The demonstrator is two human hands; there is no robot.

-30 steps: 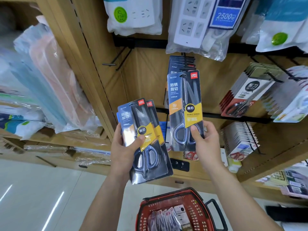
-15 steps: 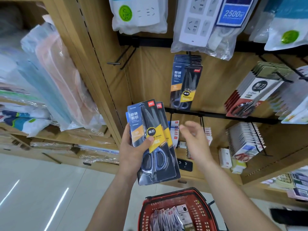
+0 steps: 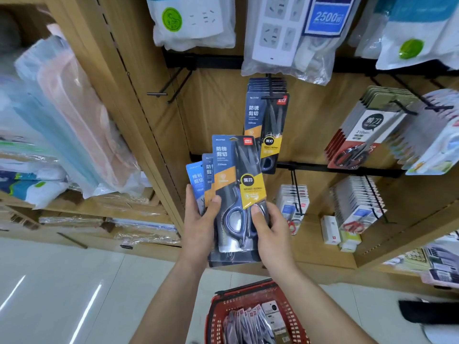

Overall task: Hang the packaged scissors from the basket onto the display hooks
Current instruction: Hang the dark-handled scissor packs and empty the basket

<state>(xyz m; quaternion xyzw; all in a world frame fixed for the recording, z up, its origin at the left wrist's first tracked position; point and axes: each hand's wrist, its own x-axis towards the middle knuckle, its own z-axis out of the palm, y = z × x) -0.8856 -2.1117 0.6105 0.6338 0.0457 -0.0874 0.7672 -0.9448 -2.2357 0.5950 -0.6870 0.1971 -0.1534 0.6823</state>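
The wooden display wall [image 3: 218,115] is filling the view, and on it a row of hung scissors packs [image 3: 258,115] is already dangling from one black hook [image 3: 269,79], so part of the job is looking done. A bare hook [image 3: 159,93] is sticking out further left. Below, the red basket [image 3: 217,304] is sitting on the floor with more basket packs [image 3: 250,324] standing in it, so, judging by that, a good share of the hanging is waiting to be done. Between basket and hooks, a fan of packs [image 3: 197,180] is being held upright, lower than the hung row and overlapping its bottom edge in this view. The left hand [image 3: 201,227] is gripping that fan from its left side, thumb lying across the face. The right hand [image 3: 272,237] is close alongside, almost touching the left, and is pinching the front pack [image 3: 223,177] low down near the scissor handles, thumb on the face and fingers curling behind the right edge. The front pack is standing higher than the others, seemingly being drawn out for the hook. Its hang slot [image 3: 233,139] is sitting well below the hook tip, so the lift and threading are not yet done.
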